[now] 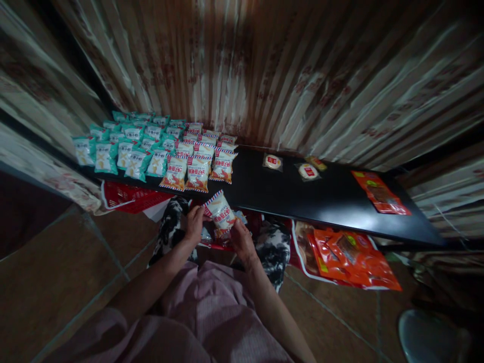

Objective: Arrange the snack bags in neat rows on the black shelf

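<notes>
Between my two hands is a small snack bag [221,212], cream with red print and a striped top edge, tilted in front of the shelf edge. My left hand [195,225] pinches its left side, and my right hand [242,237] grips its lower right corner. Beneath the bag, between my knees, a red basket [257,224] with packets in it is partly hidden. Matching cream snack bags [198,172] stand in rows on the black shelf [260,191], just beyond my hands. To their left are rows of teal snack bags [136,160].
Round wrapped snacks [272,162] and an orange packet [380,193] lie on the shelf's right half. Below it, orange packets [351,254] fill a basket at right; a red basket [130,196] sits at left. A pleated curtain [242,75] hangs behind. A stool [427,335] stands lower right.
</notes>
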Action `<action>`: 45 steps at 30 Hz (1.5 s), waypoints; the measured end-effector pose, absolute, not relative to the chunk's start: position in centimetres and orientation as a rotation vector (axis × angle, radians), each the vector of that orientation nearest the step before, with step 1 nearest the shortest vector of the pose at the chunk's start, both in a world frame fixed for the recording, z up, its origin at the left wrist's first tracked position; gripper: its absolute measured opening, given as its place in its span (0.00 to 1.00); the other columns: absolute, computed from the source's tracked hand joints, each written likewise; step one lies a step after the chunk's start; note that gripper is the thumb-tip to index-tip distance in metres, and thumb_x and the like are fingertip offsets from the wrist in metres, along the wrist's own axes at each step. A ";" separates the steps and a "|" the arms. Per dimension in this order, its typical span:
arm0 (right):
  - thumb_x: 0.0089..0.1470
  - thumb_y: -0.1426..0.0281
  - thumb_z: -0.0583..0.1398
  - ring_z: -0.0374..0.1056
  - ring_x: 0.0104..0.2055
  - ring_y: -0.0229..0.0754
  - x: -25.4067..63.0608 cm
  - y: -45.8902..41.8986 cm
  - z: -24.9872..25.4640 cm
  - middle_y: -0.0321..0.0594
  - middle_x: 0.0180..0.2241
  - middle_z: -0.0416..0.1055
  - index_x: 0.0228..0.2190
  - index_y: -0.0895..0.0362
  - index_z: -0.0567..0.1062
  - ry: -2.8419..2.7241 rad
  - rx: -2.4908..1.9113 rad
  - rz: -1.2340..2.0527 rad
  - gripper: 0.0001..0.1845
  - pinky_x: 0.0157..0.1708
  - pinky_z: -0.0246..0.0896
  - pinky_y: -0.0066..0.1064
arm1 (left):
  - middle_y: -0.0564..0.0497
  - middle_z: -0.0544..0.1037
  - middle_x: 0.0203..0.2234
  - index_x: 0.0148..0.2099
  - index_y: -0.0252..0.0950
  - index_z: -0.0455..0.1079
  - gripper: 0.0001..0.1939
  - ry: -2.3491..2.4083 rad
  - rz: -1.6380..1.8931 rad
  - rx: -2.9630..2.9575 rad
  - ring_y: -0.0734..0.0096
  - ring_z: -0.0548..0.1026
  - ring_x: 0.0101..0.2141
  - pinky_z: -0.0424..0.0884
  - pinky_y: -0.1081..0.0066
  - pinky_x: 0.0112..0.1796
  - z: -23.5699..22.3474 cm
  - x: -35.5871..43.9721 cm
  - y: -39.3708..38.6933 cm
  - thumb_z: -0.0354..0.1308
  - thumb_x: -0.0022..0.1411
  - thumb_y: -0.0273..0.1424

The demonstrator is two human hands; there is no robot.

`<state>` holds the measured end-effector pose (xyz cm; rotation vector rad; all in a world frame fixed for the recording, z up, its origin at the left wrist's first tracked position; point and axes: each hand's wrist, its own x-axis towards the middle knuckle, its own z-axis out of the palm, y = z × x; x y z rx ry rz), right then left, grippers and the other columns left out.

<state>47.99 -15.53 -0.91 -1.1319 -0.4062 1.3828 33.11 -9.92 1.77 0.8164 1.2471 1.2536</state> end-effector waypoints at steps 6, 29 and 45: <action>0.38 0.61 0.69 0.70 0.28 0.39 47.5 -15.4 -0.2 0.35 0.28 0.76 0.30 0.56 0.76 -0.209 -1.078 1.463 0.17 0.29 0.66 0.29 | 0.50 0.77 0.30 0.35 0.35 0.71 0.21 1.241 1.232 0.736 0.71 0.74 0.29 0.69 0.74 0.29 2.3 33.6 -10.2 0.63 0.47 0.48; 0.41 0.53 0.66 0.72 0.40 0.44 46.7 -17.1 0.9 0.39 0.41 0.76 0.37 0.51 0.75 -0.248 -1.165 1.498 0.22 0.39 0.68 0.35 | 0.47 0.79 0.26 0.34 0.31 0.73 0.29 1.277 1.232 0.471 0.67 0.76 0.25 0.68 0.72 0.25 4.0 37.6 -9.9 0.64 0.43 0.53; 0.40 0.57 0.68 0.72 0.39 0.45 46.1 -15.5 2.2 0.39 0.37 0.77 0.34 0.53 0.76 -0.184 -1.149 1.510 0.19 0.35 0.68 0.33 | 0.45 0.80 0.34 0.39 0.35 0.73 0.24 1.110 1.236 0.534 0.64 0.77 0.34 0.71 0.70 0.35 4.8 37.1 -10.0 0.67 0.44 0.47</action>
